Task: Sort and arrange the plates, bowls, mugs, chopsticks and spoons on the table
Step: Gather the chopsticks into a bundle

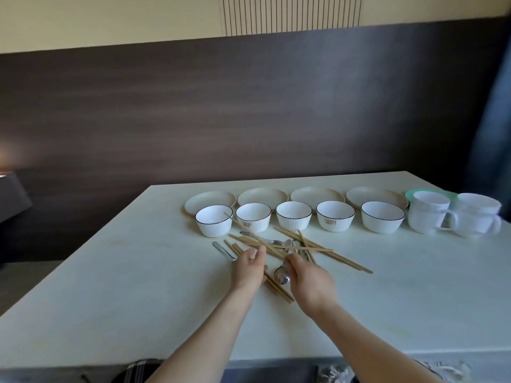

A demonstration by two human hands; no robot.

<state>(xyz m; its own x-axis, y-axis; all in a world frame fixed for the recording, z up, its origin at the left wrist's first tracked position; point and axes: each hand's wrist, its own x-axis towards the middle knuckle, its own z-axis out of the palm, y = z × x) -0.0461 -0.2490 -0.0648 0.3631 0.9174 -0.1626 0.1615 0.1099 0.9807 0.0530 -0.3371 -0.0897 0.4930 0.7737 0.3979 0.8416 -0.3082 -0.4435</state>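
Several cream plates [210, 200] lie in a row at the back of the table, with several white ribbed bowls [294, 219] lined up in front of them. White mugs [430, 215] stand at the right end, on a green plate [409, 193]. A loose heap of wooden chopsticks [343, 260] and metal spoons [282, 275] lies in front of the bowls. My left hand [249, 268] pinches a chopstick whose far end leans on the leftmost bowl [214, 220]. My right hand [307, 280] reaches into the heap; what its fingers hold is hidden.
The pale table [138, 286] ends near the bottom of the view and at the left. A dark wood-panelled wall [249, 106] rises behind it. One spoon [222, 250] lies apart at the left of the heap.
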